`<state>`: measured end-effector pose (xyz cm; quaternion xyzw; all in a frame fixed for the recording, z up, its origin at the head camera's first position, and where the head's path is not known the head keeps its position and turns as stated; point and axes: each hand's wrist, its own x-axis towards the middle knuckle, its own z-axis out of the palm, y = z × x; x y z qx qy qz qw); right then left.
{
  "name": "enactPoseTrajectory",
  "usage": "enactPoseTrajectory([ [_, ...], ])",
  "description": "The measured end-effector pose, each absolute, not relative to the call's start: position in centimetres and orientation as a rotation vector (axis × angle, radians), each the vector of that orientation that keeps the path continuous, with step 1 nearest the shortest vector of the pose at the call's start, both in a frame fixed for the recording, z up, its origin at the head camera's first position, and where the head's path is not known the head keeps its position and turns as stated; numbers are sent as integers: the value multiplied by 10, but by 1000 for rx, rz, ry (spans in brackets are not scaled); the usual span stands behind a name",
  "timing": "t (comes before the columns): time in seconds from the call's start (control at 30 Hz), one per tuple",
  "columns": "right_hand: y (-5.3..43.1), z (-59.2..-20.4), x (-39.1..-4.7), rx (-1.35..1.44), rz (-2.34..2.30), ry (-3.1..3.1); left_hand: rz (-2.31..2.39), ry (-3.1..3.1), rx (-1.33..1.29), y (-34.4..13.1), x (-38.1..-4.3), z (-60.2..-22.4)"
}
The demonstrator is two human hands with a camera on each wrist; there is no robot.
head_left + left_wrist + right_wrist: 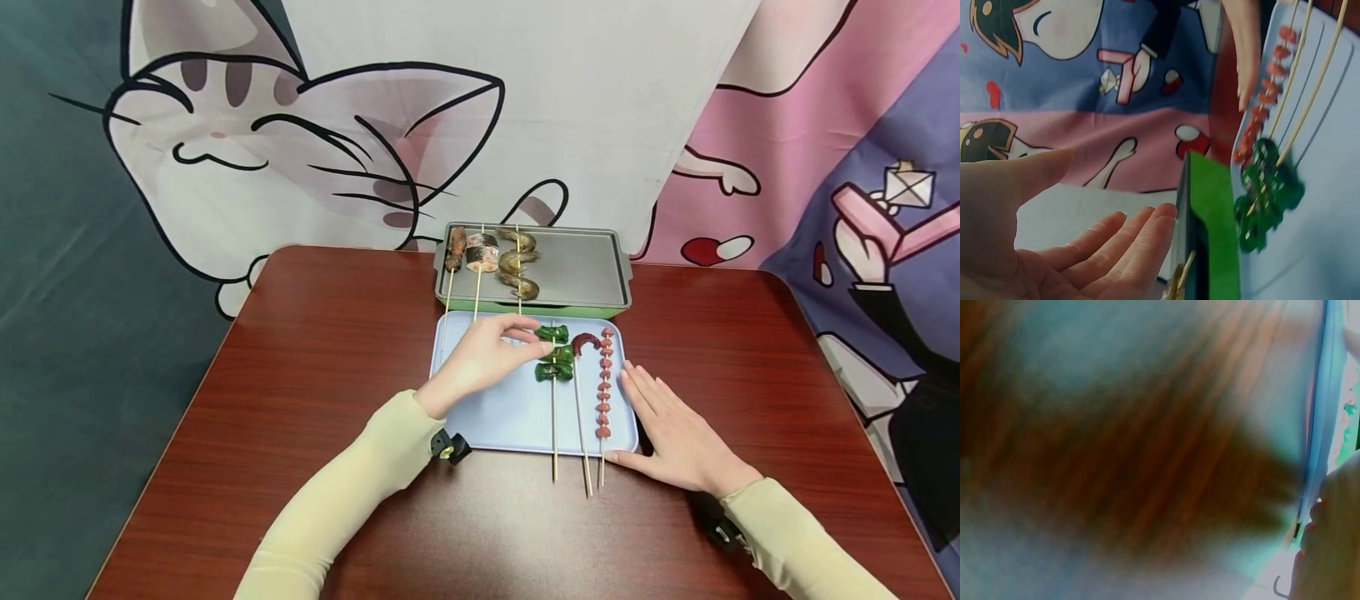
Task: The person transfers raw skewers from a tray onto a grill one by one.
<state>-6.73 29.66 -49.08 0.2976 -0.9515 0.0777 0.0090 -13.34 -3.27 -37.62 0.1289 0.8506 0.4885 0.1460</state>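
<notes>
My left hand point(491, 350) hovers over the blue tray point(495, 425), fingers and thumb spread apart with nothing between them. Its fingertips come close to the skewer of green pepper pieces point(553, 372); the left wrist view also shows the green pepper point(1269, 194) beyond the hand. To the right on the tray lie a skewer with a curled dark-red tentacle point(585, 342) and a skewer of small pink sausage pieces point(603, 407). My right hand point(678, 437) rests with straight fingers along the tray's right edge, thumb at its front right corner.
Behind the tray stands a grey grill pan point(577, 267) with a green base. On its left side lie a brown meat skewer point(456, 248), a fish-chunk skewer point(482, 252) and a shrimp skewer point(517, 265). Stick ends overhang the tray's front edge on the brown table point(300, 375).
</notes>
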Motion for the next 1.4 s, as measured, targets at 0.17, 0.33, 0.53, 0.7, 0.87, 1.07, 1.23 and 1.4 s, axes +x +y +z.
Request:
enactPoseTrajectory([
  [0.17, 296, -490, -67, 925, 251, -2976, 1410, 2391, 387, -27, -124, -387],
  [0.33, 296, -490, -68, 923, 260, -2986, 1416, 2331, 408, -22, -116, -402],
  [0.53, 297, -491, -68, 920, 254, -2997, 1407, 2270, 396, -17, -105, -418],
  [0.7, 297, -491, -68, 921, 253, -2991, 1368, 2254, 374, -13, -99, -430],
  [0.87, 297, -491, -68, 925, 256, -2988, 1377, 2210, 337, -12, -95, -439],
  [1.07, 296, -491, -67, 923, 261, -2993, 1498, 2052, 242, -10, -92, -447],
  [1.23, 296, -491, -68, 926, 261, -2987, 1618, 1887, 149, -8, -90, -449],
  [1.4, 296, -492, -67, 927, 263, -2985, 1646, 1795, 98, -4, -88, -455],
])
